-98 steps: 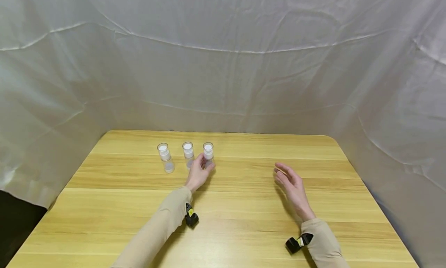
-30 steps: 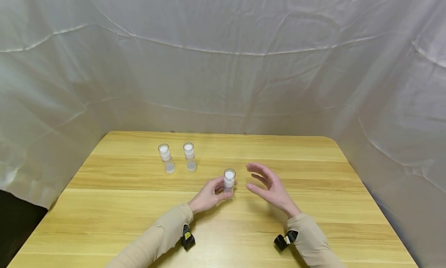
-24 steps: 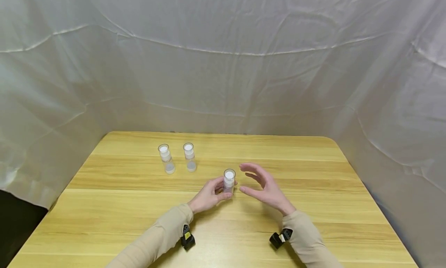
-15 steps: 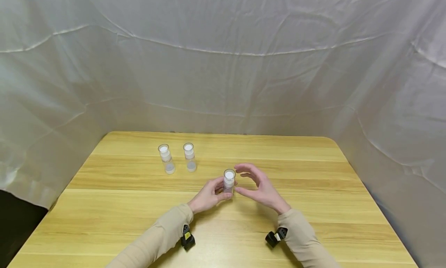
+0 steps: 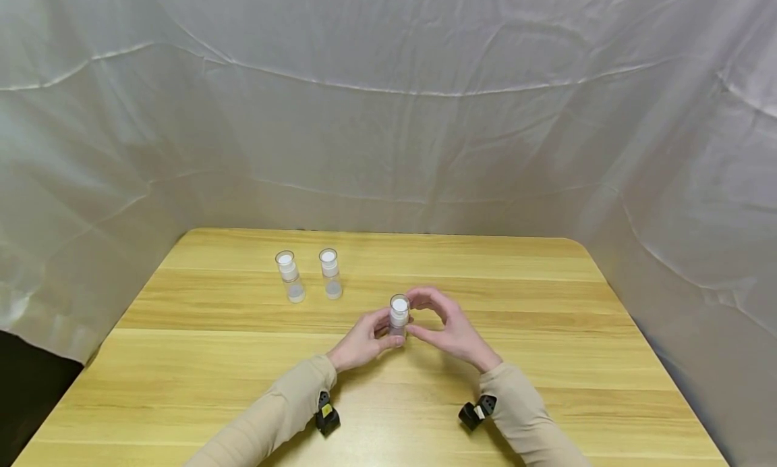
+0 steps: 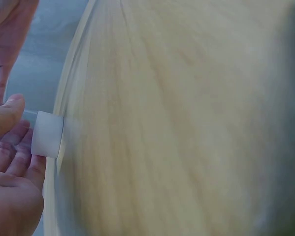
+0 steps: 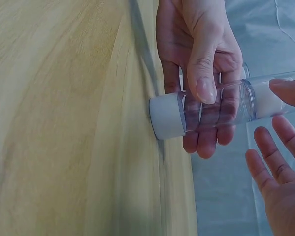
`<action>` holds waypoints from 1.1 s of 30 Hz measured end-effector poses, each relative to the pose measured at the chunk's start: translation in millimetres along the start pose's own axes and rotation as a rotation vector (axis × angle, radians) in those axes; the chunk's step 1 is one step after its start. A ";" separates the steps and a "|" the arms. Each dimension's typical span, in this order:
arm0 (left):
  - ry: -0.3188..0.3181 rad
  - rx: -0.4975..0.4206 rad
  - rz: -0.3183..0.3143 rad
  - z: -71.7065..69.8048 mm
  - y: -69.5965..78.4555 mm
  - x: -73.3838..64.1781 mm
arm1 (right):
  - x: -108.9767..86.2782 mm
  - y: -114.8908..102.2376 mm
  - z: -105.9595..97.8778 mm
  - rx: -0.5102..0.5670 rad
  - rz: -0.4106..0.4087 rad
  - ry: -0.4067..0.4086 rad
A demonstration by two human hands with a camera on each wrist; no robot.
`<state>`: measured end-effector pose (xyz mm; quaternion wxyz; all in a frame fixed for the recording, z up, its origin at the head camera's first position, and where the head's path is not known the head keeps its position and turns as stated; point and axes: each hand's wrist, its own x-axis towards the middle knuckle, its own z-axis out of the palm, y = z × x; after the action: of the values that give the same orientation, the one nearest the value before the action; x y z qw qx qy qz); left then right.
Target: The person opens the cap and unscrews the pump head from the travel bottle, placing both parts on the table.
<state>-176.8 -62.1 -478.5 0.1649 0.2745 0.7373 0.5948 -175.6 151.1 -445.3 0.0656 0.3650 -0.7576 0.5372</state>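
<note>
Two hands meet at a clear, white-based bottle (image 5: 398,317) above a wooden table (image 5: 152,366). The left hand (image 5: 359,343) grips its lower body; the right hand (image 5: 454,333), half-open, curves beside its cap, contact unclear.

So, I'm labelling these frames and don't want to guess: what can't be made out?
Held bottle: lower part partly hidden by the left hand, head view.
Right hand: cut off by the right edge, right wrist view; whether it grips the bottle is unclear.
Leftmost bottle: any print too small, head view.
Dark shape: blurred, left wrist view, right edge.
</note>
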 end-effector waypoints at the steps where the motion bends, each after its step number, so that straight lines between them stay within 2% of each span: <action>1: 0.001 0.001 0.003 -0.1 -0.2 0.1 | 0.3 -0.1 0.4 0.002 -0.005 -0.001; 10: 0.010 0.016 0.017 -0.3 -0.6 0.0 | 3.6 -3.1 4.9 0.021 0.029 0.006; 18: 0.006 0.016 0.006 -0.4 0.3 0.2 | 7.0 -4.3 9.4 0.057 0.017 0.019; 25: 0.007 0.013 -0.004 0.1 0.3 0.7 | 8.2 -7.1 11.1 0.068 0.059 0.026; 33: 0.008 0.019 0.002 -0.3 0.1 0.4 | 8.3 -4.7 12.8 0.068 0.046 0.034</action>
<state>-177.3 -62.1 -478.3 0.1587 0.2744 0.7433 0.5891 -174.9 135.3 -442.9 0.0535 0.3404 -0.7458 0.5701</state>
